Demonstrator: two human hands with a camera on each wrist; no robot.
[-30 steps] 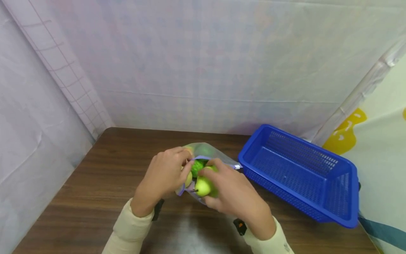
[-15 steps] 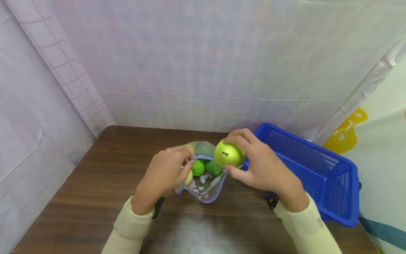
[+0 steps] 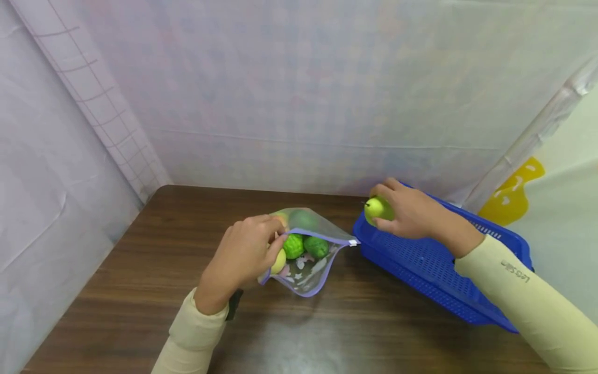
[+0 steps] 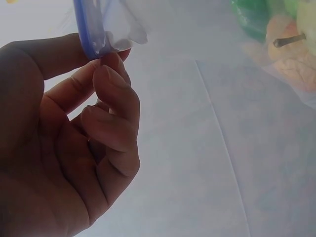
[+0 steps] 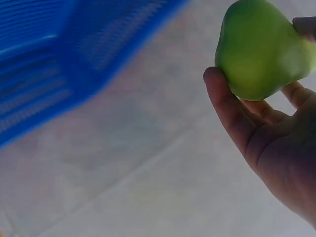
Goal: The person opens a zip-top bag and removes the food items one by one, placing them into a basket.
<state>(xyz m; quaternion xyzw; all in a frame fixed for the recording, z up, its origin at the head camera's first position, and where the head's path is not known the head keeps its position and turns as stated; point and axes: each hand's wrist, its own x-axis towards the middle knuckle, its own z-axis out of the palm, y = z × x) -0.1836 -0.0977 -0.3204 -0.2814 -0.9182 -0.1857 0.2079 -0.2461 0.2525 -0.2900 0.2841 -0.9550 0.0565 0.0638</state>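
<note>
My right hand [image 3: 406, 210] holds a green pear [image 3: 379, 209] over the left end of the blue basket [image 3: 416, 283]. In the right wrist view, fingers and thumb grip the pear [image 5: 261, 54] from both sides. On the table, my left hand [image 3: 245, 254] pinches the purple-trimmed edge of a clear zip bag [image 3: 327, 231]; the left wrist view shows that blue-purple edge [image 4: 85, 29] between thumb and fingers. Inside the bag are a bumpy bright green fruit [image 3: 293, 246], a dark green one [image 3: 316, 246] and a pale yellow one [image 3: 279, 262]. More fruit shows blurred through the mesh behind.
The brown wooden table [image 3: 140, 291] ends at a pale cloth wall [image 3: 299, 104] behind. The blue basket stands at the right, beside the bag's white zip slider [image 3: 352, 242]. A cloth with a yellow print [image 3: 506, 205] hangs at the far right.
My right hand has lifted the pear out of the bag and carried it right to above the basket. The left hand has kept its pinch on the bag's edge.
</note>
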